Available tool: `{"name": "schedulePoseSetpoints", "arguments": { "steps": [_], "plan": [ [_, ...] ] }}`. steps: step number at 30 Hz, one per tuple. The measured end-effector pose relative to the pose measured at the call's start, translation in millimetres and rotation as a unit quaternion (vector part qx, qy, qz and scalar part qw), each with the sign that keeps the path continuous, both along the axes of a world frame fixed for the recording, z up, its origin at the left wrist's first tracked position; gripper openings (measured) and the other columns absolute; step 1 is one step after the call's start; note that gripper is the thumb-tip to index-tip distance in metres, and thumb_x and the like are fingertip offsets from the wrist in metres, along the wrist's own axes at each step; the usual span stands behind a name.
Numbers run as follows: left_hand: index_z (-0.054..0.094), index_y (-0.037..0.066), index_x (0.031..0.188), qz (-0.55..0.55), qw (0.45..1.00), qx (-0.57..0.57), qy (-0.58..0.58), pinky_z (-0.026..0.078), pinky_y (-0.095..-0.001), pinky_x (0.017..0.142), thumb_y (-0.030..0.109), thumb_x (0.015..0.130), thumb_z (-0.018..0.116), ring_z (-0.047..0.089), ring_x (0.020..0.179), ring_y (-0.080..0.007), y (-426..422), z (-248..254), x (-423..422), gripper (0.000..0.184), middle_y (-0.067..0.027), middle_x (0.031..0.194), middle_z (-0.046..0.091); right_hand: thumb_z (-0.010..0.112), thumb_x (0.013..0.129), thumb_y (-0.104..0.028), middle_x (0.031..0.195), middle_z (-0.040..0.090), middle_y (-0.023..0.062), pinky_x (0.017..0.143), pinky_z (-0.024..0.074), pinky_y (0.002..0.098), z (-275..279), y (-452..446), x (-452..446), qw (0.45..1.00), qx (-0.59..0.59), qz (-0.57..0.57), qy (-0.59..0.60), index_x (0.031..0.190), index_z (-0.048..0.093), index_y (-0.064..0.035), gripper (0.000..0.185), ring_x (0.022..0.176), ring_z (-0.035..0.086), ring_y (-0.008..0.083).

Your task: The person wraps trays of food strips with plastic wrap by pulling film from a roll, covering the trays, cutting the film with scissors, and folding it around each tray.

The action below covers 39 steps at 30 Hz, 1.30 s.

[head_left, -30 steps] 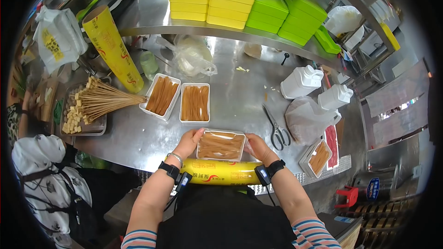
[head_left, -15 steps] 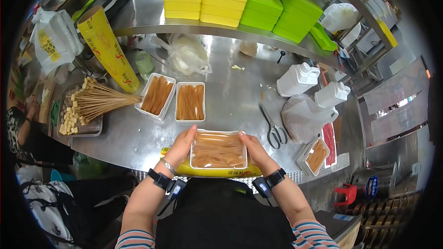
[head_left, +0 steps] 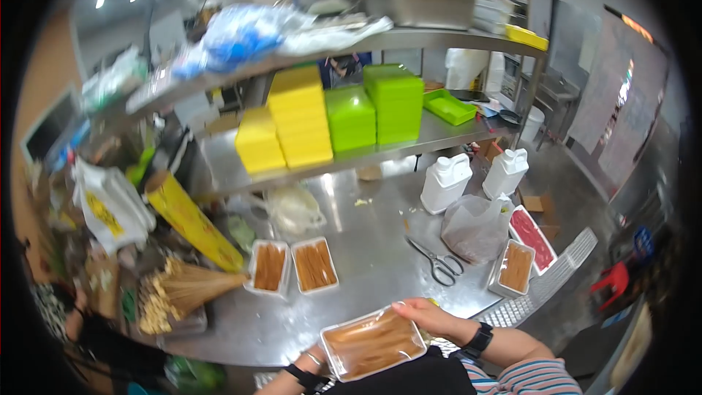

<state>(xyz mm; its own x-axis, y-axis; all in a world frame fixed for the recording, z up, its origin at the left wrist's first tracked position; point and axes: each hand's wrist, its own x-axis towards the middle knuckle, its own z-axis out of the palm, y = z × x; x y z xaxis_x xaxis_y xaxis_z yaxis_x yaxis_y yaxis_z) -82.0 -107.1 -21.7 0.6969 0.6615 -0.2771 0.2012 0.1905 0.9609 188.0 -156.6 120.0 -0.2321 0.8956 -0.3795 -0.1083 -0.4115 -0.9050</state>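
Observation:
A white tray of brown strips (head_left: pixel 374 344), covered with shiny clear film, is tilted in front of my body. My right hand (head_left: pixel 425 317) grips its upper right corner, thumb over the rim. At its left side is my left hand (head_left: pixel 316 357), mostly hidden by the tray, its fingers out of sight. Farther up the steel table, two similar trays, the left tray (head_left: pixel 269 269) and the right tray (head_left: pixel 315 265), stand side by side. Black-handled scissors (head_left: pixel 441 267) lie to the right, slightly open.
Bundled skewers (head_left: pixel 197 281) with pale cubes lie left, below a yellow film roll (head_left: pixel 194 219). White jugs (head_left: pixel 444 184), a plastic bag (head_left: pixel 475 228), another tray of strips (head_left: pixel 515 269) and a red-filled tray (head_left: pixel 534 240) stand right. A shelf (head_left: pixel 453 134) holds yellow and green boxes.
My hands have brought the tray closer to my body and tilted it. My view has swung upward, showing the upper shelf. The left hand has become mostly hidden.

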Motion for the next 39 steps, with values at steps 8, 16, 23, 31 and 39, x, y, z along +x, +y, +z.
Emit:
{"name": "schedulePoseSetpoints", "arguments": {
  "steps": [8, 16, 23, 31, 39],
  "plan": [
    [0.055, 0.001, 0.129, 0.037, 0.997, 0.065, -0.014, 0.047, -0.0278, 0.095, 0.015, 0.097, 0.056, 0.058, 0.106, -0.0136, 55, 157, 5, 0.035, -0.0077, 0.115, 0.064, 0.048, 0.098, -0.051, 0.091, 0.059, -0.0037, 0.066, 0.0411, 0.0202, 0, -11, 6, 0.994, 0.003, 0.074, -0.087, 0.114, 0.063, -0.0044, 0.051, 0.080, 0.051, 0.0033],
    [0.056, 0.002, 0.129, -0.219, 0.972, 0.022, 0.076, 0.047, -0.0233, 0.086, 0.020, 0.098, 0.057, 0.056, 0.099, -0.0065, 47, 163, 44, 0.036, -0.0011, 0.110, 0.064, 0.049, 0.095, -0.056, 0.087, 0.063, 0.0011, 0.066, 0.0476, 0.0228, -2, -13, 7, 0.994, 0.049, 0.077, -0.059, 0.107, 0.065, -0.0012, 0.059, 0.077, 0.058, 0.0082],
    [0.048, 0.003, 0.136, -0.145, 0.980, -0.139, 0.014, 0.045, -0.0243, 0.094, 0.018, 0.099, 0.055, 0.055, 0.110, -0.0086, 35, 160, 30, 0.040, -0.0015, 0.120, 0.060, 0.053, 0.097, -0.043, 0.080, 0.061, -0.0010, 0.062, 0.0453, 0.0203, -17, -16, 34, 0.999, 0.017, -0.024, 0.045, 0.110, 0.059, -0.0065, 0.039, 0.066, 0.057, 0.0066],
    [0.051, -0.001, 0.132, -0.132, 0.989, -0.073, -0.002, 0.043, -0.0261, 0.095, 0.015, 0.099, 0.052, 0.053, 0.110, -0.0095, 22, 173, 27, 0.037, -0.0033, 0.120, 0.059, 0.072, 0.079, -0.014, 0.097, 0.063, 0.0047, 0.061, 0.0499, 0.0286, 8, -28, 32, 0.872, 0.399, 0.007, -0.282, 0.122, 0.056, -0.0115, 0.046, 0.068, 0.062, 0.0186],
    [0.051, -0.001, 0.134, -0.120, 0.989, -0.089, 0.012, 0.043, -0.0254, 0.095, 0.014, 0.098, 0.052, 0.054, 0.109, -0.0096, 16, 186, 27, 0.038, -0.0033, 0.120, 0.060, 0.067, 0.082, -0.015, 0.079, 0.065, 0.0061, 0.058, 0.0487, 0.0303, 0, -17, 24, 0.847, 0.367, -0.130, -0.362, 0.089, 0.065, -0.0081, 0.010, 0.066, 0.063, 0.0198]
  ]
}}
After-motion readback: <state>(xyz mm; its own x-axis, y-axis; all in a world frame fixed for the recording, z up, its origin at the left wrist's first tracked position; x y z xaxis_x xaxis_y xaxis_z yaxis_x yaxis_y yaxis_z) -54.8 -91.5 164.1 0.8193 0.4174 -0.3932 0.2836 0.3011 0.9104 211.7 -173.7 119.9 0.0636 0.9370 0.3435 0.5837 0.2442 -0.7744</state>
